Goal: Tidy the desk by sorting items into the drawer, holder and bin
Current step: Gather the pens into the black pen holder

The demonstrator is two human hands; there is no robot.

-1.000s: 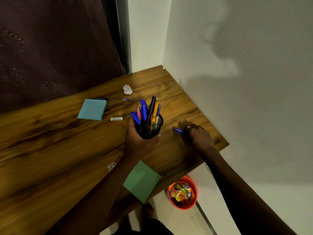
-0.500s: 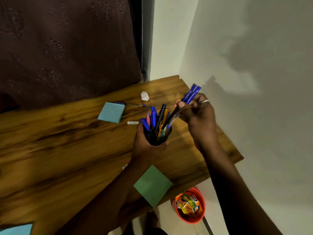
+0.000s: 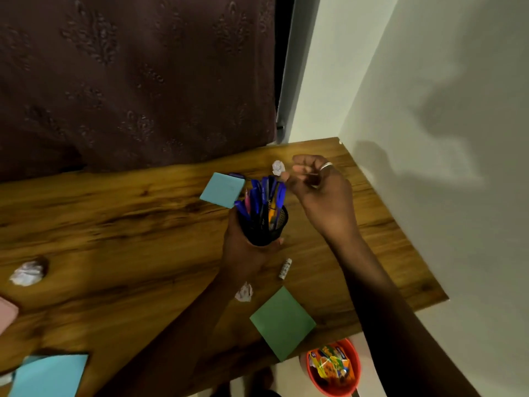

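The mesh pen holder [image 3: 264, 227] is gripped around its base by the left hand [image 3: 243, 255]. The right hand [image 3: 322, 196] is held just past the holder, its fingers [image 3: 299, 169] loosely curled, and nothing is seen in them. A crumpled paper ball [image 3: 278, 167] lies on the tabletop [image 3: 114, 224] beyond the holder, just beside those fingertips. The right hand is judged the nearer.
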